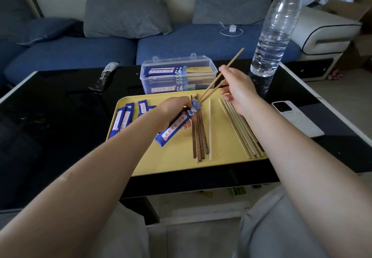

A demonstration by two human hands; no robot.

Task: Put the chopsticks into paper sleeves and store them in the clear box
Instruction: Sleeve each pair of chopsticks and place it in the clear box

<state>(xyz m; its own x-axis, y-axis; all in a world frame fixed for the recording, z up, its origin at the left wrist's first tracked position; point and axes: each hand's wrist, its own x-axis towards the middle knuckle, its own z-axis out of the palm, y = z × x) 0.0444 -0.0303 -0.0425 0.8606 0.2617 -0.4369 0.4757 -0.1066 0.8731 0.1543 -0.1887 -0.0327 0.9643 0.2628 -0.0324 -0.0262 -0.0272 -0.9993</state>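
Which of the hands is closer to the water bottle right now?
Right. The right hand, pinching a pair of chopsticks, is just left of and below the water bottle. The left hand, holding the paper sleeve, sits farther left over the yellow tray.

Home living room: blue fabric sofa with grey cushions sitting right behind the glossy black coffee table; white charger cable lying on the sofa seat.

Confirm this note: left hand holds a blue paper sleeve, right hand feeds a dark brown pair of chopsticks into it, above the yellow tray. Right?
Not quite. In the head view the pair of chopsticks in the right hand is light tan, not dark brown. The left hand, blue paper sleeve and yellow tray are as noted.
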